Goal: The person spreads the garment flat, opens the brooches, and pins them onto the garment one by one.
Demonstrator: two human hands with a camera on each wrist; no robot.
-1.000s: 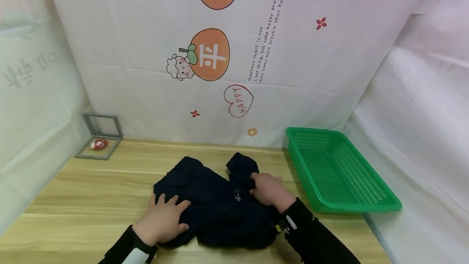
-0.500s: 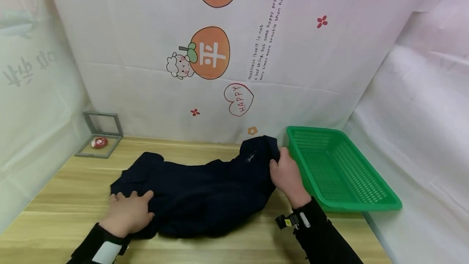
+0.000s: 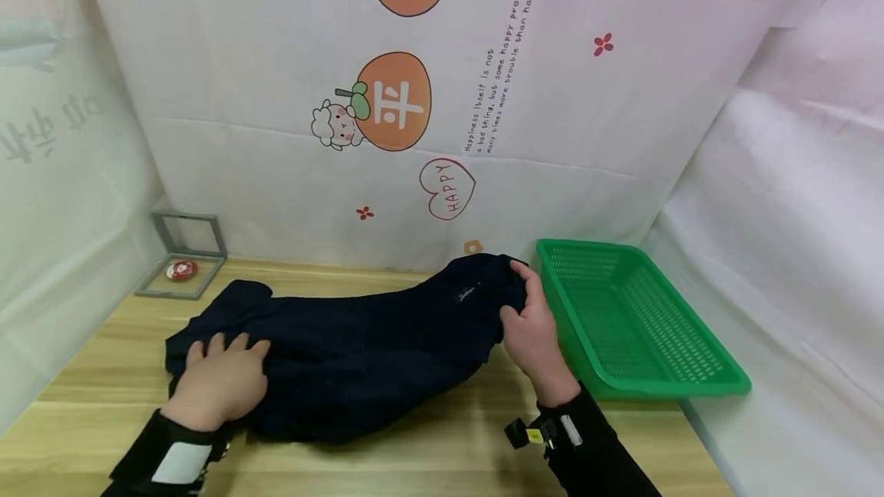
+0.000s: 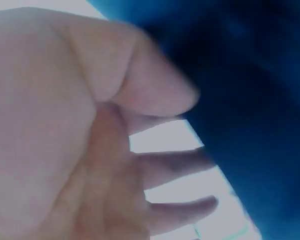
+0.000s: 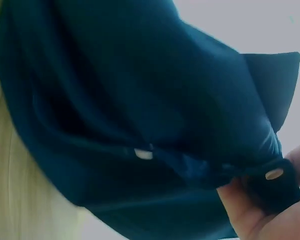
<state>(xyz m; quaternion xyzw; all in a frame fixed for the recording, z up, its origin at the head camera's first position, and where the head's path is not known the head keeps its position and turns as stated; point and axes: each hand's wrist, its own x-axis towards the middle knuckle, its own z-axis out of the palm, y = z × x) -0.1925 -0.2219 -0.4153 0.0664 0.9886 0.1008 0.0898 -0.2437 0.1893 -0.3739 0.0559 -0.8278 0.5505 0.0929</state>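
Now the navy-blue cloth garment (image 3: pixel 359 351): spread wide across the pale wood-grain tabletop (image 3: pixel 428 466), left end lying flat, right end lifted, small light lettering (image 3: pixel 466 294) showing there.
Left hand (image 3: pixel 224 378): palm down on the garment's left end, fingers fanned and stretched out, easy and loose.
Right hand (image 3: pixel 535 328): thumb and fingers pinching the garment's far right corner, and there's a small pale button (image 5: pixel 274 174) right beside the grip.
Green perforated plastic basket (image 3: pixel 670 389): over on the right, just beside the right hand.
Grey square-framed case (image 3: pixel 166 295): standing open at the far left, round red-and-white piece (image 3: pixel 182 271) in its lower half.
White printed sheet (image 3: pixel 276 190): rising behind everything at the far side, orange fruit drawings (image 3: pixel 394 102) and a red heart outline (image 3: pixel 447 189) across it.
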